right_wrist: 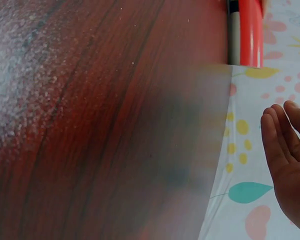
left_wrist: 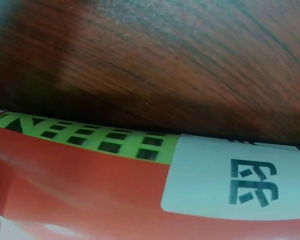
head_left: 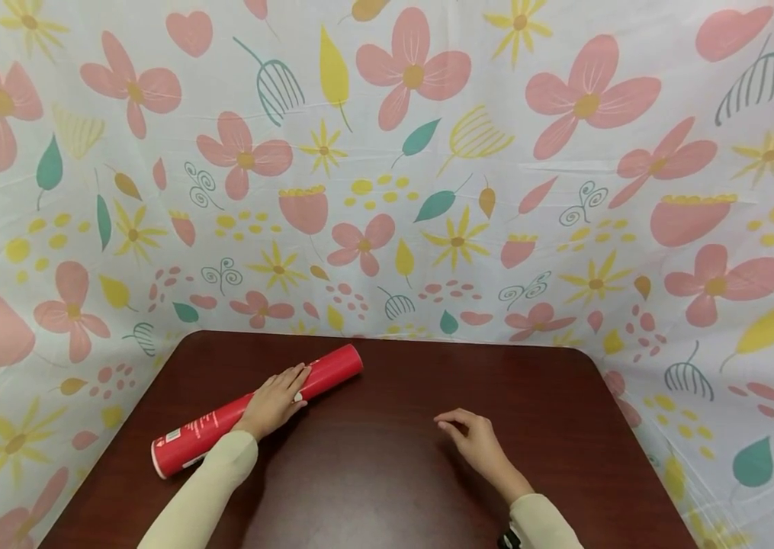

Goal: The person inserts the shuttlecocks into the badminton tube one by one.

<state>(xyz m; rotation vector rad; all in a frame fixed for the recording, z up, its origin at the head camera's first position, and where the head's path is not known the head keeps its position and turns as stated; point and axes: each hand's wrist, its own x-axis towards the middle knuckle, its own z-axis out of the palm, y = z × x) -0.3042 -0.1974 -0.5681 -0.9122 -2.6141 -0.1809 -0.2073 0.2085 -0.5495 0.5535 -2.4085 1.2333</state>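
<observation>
A long red cylindrical tube (head_left: 204, 431) lies slantwise on the left of the dark wood table, its near end bearing a barcode and white print. Across its middle rests my left hand (head_left: 271, 402), fingers laid fairly straight over the top and thumb toward the near side. Up close in the left wrist view, the tube (left_wrist: 90, 175) shows a green strip and a white label (left_wrist: 235, 180) with dark characters. My right hand (head_left: 474, 444) is held over the table's right half, fingers loosely bent, holding nothing. Its fingers (right_wrist: 277, 135) are together in the right wrist view.
The dark brown table (head_left: 387, 457) has rounded far corners and a glossy top. White cloth (head_left: 387, 297) printed with pink, yellow and green flowers and leaves hangs behind it and along both sides.
</observation>
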